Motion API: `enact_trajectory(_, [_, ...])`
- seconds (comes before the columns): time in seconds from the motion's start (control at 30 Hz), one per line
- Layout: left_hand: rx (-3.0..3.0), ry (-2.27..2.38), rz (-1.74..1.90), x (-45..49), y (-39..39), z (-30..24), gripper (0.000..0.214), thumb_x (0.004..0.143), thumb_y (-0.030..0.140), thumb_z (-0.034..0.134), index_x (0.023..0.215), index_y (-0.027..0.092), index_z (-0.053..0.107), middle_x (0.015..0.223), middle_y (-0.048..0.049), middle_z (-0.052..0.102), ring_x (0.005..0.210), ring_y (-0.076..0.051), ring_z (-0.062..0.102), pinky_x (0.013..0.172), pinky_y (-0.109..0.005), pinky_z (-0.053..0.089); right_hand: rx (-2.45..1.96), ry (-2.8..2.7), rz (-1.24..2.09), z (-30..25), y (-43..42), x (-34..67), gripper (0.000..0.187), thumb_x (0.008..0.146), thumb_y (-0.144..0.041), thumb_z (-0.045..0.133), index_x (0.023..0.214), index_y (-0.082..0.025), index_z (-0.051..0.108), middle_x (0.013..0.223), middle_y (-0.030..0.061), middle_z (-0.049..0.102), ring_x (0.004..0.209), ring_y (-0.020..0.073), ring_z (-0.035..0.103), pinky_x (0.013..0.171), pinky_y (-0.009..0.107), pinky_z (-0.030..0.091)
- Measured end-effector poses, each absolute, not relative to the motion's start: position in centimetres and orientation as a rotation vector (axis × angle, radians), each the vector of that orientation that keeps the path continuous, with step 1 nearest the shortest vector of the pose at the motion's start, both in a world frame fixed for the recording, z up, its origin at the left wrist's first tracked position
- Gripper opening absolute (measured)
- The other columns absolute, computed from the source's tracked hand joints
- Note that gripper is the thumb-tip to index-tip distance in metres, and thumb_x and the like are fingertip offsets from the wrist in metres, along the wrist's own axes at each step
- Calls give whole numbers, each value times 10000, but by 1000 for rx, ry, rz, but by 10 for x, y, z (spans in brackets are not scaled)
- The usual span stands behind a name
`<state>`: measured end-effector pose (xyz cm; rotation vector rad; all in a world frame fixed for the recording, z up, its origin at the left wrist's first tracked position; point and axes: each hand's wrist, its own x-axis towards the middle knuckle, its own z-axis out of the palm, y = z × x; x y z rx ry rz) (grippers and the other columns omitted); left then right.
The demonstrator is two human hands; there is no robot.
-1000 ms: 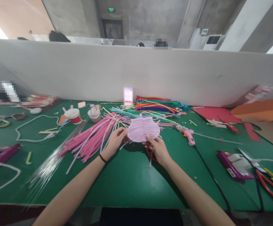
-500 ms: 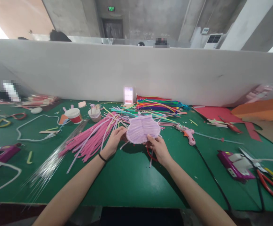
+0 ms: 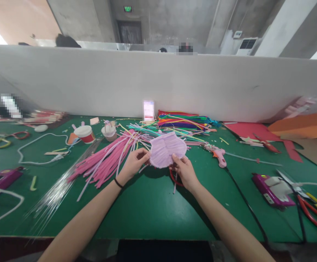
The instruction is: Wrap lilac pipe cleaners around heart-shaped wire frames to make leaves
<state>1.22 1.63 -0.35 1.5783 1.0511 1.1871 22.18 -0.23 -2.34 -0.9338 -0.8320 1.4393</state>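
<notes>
A lilac scalloped panel [image 3: 167, 150], built of pipe cleaners laid side by side, is held up over the green table in the head view. My left hand [image 3: 133, 163] pinches its lower left edge between thumb and fingers. At the lower right, my right hand [image 3: 185, 170] grips it, thumb on the front face and fingers behind, partly hidden. A red-handled tool [image 3: 175, 179] and a lilac strip lie beneath my right hand. Just left of the panel a bundle of pink pipe cleaners [image 3: 103, 160] is spread on the table.
A pink glue gun [image 3: 220, 157] with a black cord lies right. Further right are a purple power strip [image 3: 273, 191] and large scissors [image 3: 308, 202]. Multicoloured pipe cleaners [image 3: 185, 120] and a phone [image 3: 149, 111] are behind. A paper cup [image 3: 86, 134] and clear rods [image 3: 57, 189] sit left.
The panel has shifted slightly right and tilted, its left side dipping. My left fingers have slid along its left edge; the right hand keeps its grip.
</notes>
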Motion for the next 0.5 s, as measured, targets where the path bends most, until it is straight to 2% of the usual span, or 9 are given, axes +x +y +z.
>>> enact_trajectory(0.3, [1576, 1076, 1159, 14, 16, -3, 222, 756, 322, 636, 643, 155, 544, 531, 35, 530, 483, -90, 487, 485, -206, 359, -961, -851, 1431, -20, -4, 221, 357, 656, -467, 748, 880, -205, 656, 803, -2, 686, 593, 104, 592, 557, 241, 507])
enact_trajectory(0.5, [1462, 1029, 1108, 13, 17, 1, 228, 804, 378, 583, 743, 159, 569, 555, 25, 549, 489, -100, 500, 457, -202, 342, -966, -863, 1426, -15, -6, 223, 355, 652, -468, 750, 866, -199, 662, 795, 9, 685, 610, 117, 593, 562, 248, 492])
